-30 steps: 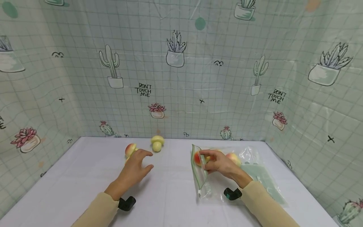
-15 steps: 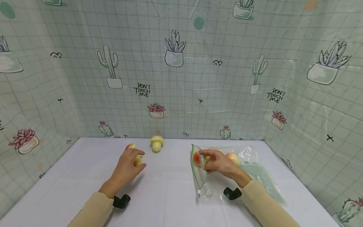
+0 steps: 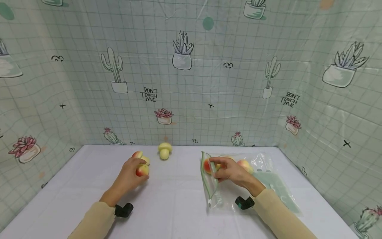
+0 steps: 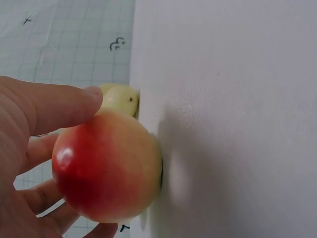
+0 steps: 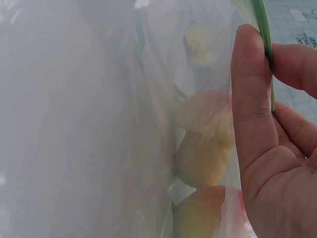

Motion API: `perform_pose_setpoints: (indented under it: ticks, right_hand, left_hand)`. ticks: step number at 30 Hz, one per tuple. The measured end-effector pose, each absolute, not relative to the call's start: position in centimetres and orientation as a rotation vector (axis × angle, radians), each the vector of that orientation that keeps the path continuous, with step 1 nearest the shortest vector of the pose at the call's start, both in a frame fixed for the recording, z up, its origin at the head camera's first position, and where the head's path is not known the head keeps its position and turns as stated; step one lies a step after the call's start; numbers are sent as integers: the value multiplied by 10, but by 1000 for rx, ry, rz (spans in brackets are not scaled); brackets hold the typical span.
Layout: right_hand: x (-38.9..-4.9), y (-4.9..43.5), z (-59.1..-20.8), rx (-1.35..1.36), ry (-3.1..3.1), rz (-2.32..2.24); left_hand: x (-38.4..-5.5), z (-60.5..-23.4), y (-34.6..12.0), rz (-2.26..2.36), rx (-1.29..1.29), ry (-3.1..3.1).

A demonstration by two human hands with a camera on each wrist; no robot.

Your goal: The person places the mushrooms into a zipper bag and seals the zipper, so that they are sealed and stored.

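In the head view, my left hand [image 3: 129, 173] is at the left of the table with its fingers and thumb curled round a red-and-yellow peach [image 4: 106, 168]. The thumb lies along the upper side of the peach in the left wrist view, with fingers behind it. A yellowish fruit [image 3: 145, 160] and another red-and-yellow fruit [image 3: 137, 154] lie just beyond. At the right, my right hand [image 3: 229, 171] pinches the green-edged mouth of a clear zip bag [image 5: 143, 124]. Several fruits show inside the bag, among them a peach [image 3: 245, 166].
A pale yellow mushroom-shaped piece [image 3: 164, 151] stands near the back edge of the white table [image 3: 176, 205]. A pale green panel [image 3: 274, 186] shows on the bag's right part. A cloth with printed cacti [image 3: 191, 83] hangs behind and at both sides.
My left hand has moved left and come round the peach, which was hidden a second ago. The right hand still holds the bag's mouth in the same place.
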State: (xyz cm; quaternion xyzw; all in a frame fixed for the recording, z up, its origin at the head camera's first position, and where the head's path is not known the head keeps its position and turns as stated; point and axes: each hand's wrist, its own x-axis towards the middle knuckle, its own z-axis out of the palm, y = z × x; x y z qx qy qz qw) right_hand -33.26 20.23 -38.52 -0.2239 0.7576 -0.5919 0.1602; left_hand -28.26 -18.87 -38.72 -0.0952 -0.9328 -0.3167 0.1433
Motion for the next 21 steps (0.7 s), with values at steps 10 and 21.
perform_pose_setpoints:
  ticks: [10,21]
  right_hand:
    - [-334,202,-386,-651,2144,-1697]
    - [-334,202,-387,-645,2189,-1679]
  left_hand:
    - [-284,-388,-195,-921,-260,-2748]
    - [-285,-389,-196,-935,-245,-2779]
